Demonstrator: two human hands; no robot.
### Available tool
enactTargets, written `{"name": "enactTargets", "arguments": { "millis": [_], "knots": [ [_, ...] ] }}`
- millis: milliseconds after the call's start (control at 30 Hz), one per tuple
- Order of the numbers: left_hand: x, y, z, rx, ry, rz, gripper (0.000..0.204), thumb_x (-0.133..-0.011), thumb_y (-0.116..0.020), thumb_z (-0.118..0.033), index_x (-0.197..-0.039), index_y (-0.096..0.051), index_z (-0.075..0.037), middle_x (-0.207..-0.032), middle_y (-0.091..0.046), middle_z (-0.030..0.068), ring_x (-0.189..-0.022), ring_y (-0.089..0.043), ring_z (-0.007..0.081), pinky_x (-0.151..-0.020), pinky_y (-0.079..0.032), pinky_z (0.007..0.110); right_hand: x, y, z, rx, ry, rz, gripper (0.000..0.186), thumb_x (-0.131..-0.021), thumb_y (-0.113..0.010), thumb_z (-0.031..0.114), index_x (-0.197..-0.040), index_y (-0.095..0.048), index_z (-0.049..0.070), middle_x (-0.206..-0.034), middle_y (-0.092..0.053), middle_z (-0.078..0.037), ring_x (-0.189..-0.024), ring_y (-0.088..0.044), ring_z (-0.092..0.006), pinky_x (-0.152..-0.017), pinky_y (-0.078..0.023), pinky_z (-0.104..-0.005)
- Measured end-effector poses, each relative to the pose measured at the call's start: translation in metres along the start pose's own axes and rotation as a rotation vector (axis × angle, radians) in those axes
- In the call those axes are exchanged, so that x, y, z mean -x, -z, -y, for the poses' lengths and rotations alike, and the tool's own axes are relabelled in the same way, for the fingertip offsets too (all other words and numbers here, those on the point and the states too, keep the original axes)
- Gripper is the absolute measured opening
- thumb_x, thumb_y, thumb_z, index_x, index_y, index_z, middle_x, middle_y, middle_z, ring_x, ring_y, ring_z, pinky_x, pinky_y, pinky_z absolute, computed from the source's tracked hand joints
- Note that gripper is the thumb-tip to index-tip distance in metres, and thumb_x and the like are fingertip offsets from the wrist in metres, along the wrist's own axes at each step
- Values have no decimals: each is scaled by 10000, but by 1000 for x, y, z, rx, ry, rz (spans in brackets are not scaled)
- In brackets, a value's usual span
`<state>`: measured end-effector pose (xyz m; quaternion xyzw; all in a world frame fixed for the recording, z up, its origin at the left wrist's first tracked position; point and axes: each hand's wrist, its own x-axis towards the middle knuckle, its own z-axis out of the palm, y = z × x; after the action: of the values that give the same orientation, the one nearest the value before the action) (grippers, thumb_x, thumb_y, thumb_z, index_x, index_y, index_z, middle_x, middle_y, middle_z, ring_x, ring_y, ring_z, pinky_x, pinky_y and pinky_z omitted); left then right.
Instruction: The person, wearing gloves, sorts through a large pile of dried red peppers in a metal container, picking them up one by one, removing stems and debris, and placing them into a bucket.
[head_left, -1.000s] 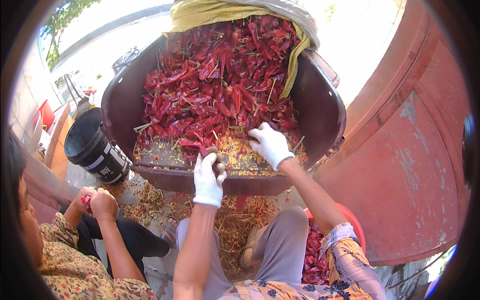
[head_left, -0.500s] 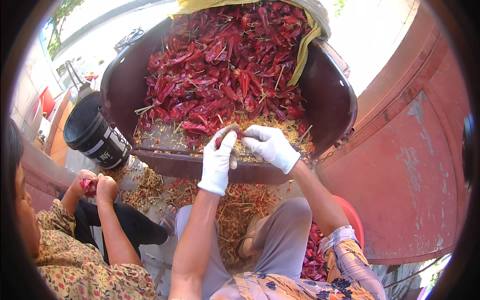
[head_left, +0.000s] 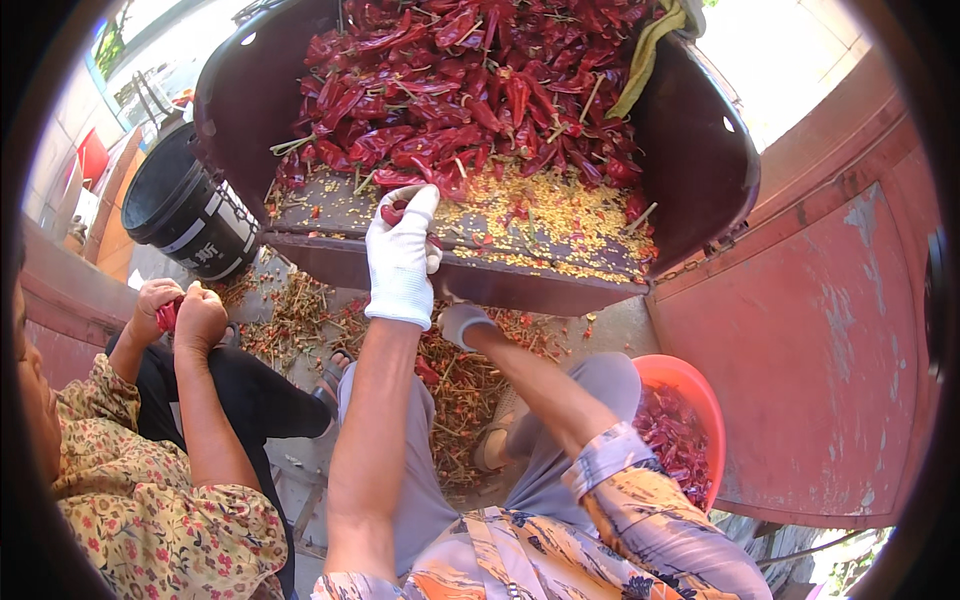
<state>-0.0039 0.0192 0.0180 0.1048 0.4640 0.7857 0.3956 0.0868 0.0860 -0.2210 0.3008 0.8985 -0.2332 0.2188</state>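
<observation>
My left hand (head_left: 400, 255), in a white glove, is closed round a red dried chilli (head_left: 393, 212) just over the front lip of a dark maroon cart bed (head_left: 700, 170). The bed holds a heap of red chillies (head_left: 430, 90) with pale stems, and loose yellow seeds (head_left: 550, 230) lie along its front. My gloved right hand (head_left: 462, 323) is lower, beneath that lip and right of my left wrist; its fingers are blurred and partly out of sight. Stems and scraps (head_left: 450, 420) litter the ground between my legs.
At left, another person (head_left: 170, 500) in a floral shirt grips a red chilli (head_left: 166, 318) with bare hands. A black bucket (head_left: 180, 200) stands left of the cart. A red tub (head_left: 700, 400) of chillies sits by my right leg, beside a rusty red metal panel (head_left: 800, 340).
My right hand has left the chilli at my left hand and dropped below the cart's lip. My left hand still holds its chilli. The cart appears higher in the view.
</observation>
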Motion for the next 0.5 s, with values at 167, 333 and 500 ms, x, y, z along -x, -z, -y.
{"name": "enactTargets", "arguments": {
  "millis": [167, 333, 500],
  "knots": [
    [-8, 22, -3, 161, -22, 28, 138, -951, -597, -185, -1043, -627, -87, -746, -600, -5, -459, -424, 19, -366, -327, 184, 11, -87, 12, -508, -185, -272, 212, -868, -580, 194, -1029, -680, 98, -960, -684, -167, -880, -655, -334, -788, -520, -413],
    [-8, 25, -5, 67, 7, -24, 153, -895, -670, -157, -1020, -615, -87, -676, -536, -31, -442, -394, 29, -349, -295, 189, 22, -137, 43, -307, -124, -217, 269, -873, -611, 244, -1096, -572, 101, -1048, -626, -167, -922, -639, -367, -781, -516, -456],
    [-4, 23, -10, 52, 32, 15, 121, -919, -637, -161, -1012, -617, -86, -689, -565, -22, -427, -396, 15, -335, -294, 178, 27, -149, 35, -379, -241, -199, 310, -862, -634, 271, -1103, -605, 78, -1055, -637, -183, -927, -644, -355, -801, -515, -434]
  ]
}}
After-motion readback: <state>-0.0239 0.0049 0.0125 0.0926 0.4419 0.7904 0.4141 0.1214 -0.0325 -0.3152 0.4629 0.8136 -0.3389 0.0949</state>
